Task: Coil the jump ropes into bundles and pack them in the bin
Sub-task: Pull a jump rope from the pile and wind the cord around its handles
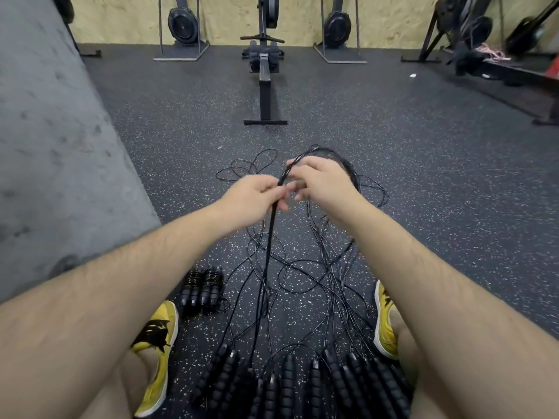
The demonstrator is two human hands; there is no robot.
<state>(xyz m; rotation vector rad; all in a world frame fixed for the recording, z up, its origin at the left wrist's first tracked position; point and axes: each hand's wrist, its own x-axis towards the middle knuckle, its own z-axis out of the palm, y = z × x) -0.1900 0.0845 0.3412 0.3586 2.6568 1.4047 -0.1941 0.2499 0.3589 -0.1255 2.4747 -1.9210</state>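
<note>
Above speckled rubber floor [423,176], both hands [251,201] [323,182] pinch thin glossy black cords [272,237].

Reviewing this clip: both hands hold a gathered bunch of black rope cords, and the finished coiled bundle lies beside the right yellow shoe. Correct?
Not quite: the head view shows the coiled bundle beside the left yellow shoe. Both hands, left hand and right hand, do hold the gathered cords.
</note>
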